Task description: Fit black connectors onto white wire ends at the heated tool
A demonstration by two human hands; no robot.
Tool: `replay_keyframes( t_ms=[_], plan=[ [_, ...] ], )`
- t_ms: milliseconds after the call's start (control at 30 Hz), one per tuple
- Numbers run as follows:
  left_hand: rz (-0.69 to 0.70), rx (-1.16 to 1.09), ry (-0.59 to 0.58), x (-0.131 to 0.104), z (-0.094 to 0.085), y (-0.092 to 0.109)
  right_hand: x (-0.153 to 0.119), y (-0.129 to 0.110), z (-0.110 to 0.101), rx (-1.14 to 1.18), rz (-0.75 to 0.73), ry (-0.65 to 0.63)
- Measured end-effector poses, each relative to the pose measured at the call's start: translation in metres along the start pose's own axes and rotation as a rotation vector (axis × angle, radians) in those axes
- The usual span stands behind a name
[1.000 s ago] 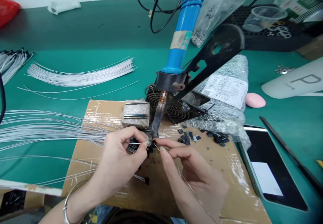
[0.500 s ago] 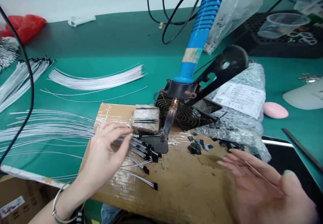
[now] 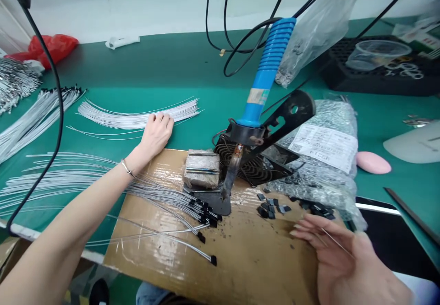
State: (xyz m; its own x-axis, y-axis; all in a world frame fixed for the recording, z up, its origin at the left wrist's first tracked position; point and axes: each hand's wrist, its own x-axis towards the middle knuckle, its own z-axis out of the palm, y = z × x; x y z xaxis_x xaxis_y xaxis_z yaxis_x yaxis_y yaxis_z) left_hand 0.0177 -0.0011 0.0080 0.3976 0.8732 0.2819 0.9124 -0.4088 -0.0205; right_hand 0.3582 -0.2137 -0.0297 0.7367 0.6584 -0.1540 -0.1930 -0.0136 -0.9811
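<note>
My left hand reaches over a bundle of thin white wires. Its fingers are bent and close together on the wires, with the fingertips hidden. My right hand is at the lower right, palm turned inward and fingers loosely curled, holding a thin metal rod across them. Beneath my left forearm, wires with black ends lie across the cardboard. Small black pieces are scattered left of my right fingertips.
A blue-handled soldering iron leans in a stand, its tip pointing down over a dark plate beside a wrapped block. Behind it stands a fan. To the right are a bubble-wrap package, a pink egg-shaped object and a black tray.
My left hand has moved up and away from the black-ended wires to the white wire bundle. My right hand stays at the lower right with the rod. The camera view has shifted slightly.
</note>
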Motion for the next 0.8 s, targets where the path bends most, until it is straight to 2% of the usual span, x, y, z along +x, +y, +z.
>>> replay_keyframes(
  t_ms=[133, 267, 567, 800],
  plan=[
    [-0.082, -0.045, 0.01, 0.013, 0.005, -0.009, 0.0, -0.001, 0.0, -0.011, -0.021, -0.02],
    [-0.173, -0.134, 0.064, 0.011, 0.003, -0.013, -0.002, -0.003, 0.001, -0.021, -0.035, -0.029],
    [-0.42, -0.526, 0.328, 0.005, -0.029, -0.023, -0.003, -0.004, 0.002, -0.026, -0.01, -0.023],
    [-0.412, -0.781, 0.469, -0.006, -0.046, -0.025, -0.004, -0.002, 0.001, -0.029, -0.019, -0.042]
  ],
)
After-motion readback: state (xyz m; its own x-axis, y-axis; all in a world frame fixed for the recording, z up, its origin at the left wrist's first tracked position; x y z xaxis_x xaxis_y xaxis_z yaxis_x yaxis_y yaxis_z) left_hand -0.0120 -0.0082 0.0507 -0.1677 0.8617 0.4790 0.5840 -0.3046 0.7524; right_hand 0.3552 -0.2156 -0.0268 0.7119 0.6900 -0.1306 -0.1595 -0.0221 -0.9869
